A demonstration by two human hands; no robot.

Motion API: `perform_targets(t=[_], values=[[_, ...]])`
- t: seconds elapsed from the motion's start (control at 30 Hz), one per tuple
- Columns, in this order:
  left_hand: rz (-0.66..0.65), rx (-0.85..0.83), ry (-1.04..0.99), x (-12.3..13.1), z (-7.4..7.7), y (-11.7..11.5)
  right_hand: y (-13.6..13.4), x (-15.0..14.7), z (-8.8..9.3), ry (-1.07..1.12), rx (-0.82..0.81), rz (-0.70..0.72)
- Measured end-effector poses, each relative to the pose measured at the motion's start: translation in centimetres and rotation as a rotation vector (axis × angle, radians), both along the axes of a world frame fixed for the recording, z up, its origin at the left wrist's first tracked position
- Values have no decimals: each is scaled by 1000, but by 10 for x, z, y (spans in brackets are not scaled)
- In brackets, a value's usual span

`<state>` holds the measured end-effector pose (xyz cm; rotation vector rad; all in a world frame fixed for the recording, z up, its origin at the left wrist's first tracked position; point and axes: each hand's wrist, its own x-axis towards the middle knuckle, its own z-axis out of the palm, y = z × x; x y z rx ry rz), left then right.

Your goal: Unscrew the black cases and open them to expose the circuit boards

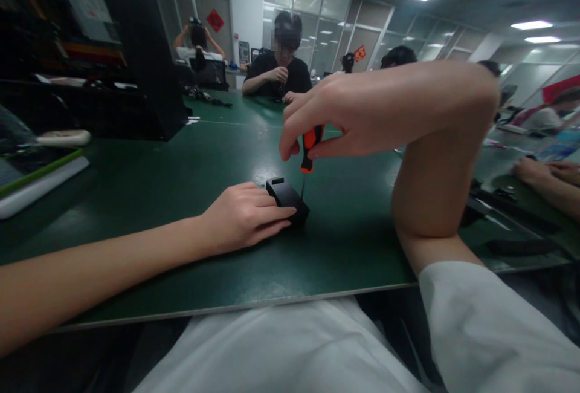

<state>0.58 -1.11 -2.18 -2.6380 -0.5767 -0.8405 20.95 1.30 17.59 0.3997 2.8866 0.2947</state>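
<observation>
Our right hand (324, 116) grips the driver (312, 138) point-down at the block (285, 192) our left hand (249, 214) holds! Turning likely calls for steady pressure.

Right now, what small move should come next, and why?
Probably a small twist of the screwdriver by the right hand: it stands nearly upright, its tip seems to meet the black box, and the left hand holds that box on the green table. Whether a screw sits under the tip is too small to tell.

Left grip (247, 214) on black block (286, 192), right grip (328, 116) on screwdriver (307, 160), green table (353, 254)
</observation>
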Motion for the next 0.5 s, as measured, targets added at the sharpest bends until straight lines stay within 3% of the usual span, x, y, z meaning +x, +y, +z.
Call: perform_targets(t=[0.3, 0.5], values=[[-45, -148, -151, -2, 1, 1, 2, 10, -4, 77, -66, -54], [-36, -248, -149, -5, -2, 3, 4, 6, -3, 86, 22, 73]])
